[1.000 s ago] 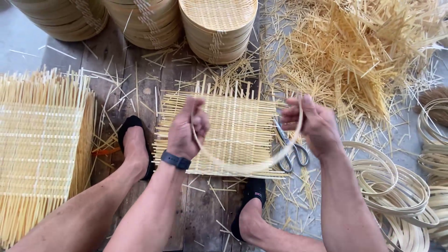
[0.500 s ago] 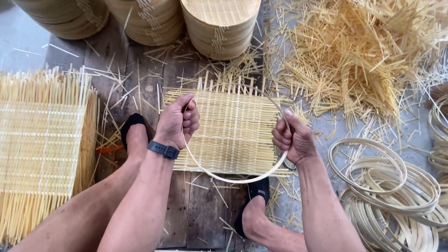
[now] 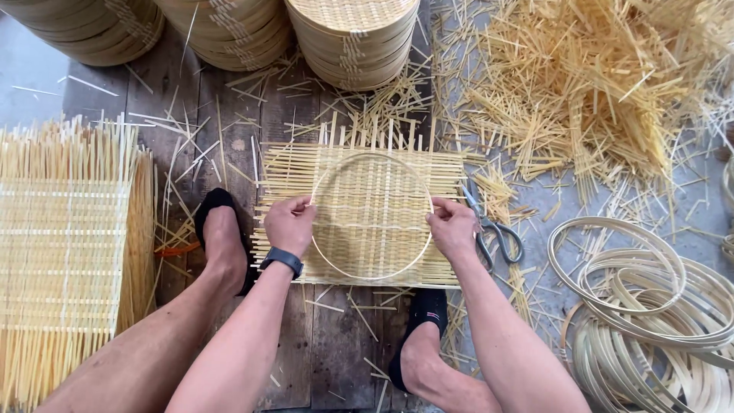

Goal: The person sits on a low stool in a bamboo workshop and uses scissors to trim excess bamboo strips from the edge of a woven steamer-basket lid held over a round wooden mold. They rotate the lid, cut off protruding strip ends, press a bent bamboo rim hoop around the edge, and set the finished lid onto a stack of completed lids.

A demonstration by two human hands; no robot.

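I see thin pale bamboo hoop lying flat on square woven bamboo mat on wooden planks; left hand clenched on hoop's left edge; right hand gripping right edge; I judge hoop placed, mat's loose ends untrimmed, grey-handled scissors lying beside mat, untouched.

Both hands on a thin bamboo hoop lying flat on a square woven mat. Left hand pinches the hoop's left side, right hand the right side, w/ a dark watch on the left wrist. Scissors just beside the right hand. Pile of loose hoops at far right, bamboo offcuts top right, stacked round trays up top, stack of mats at left. Feet in black slippers on the plank floor.
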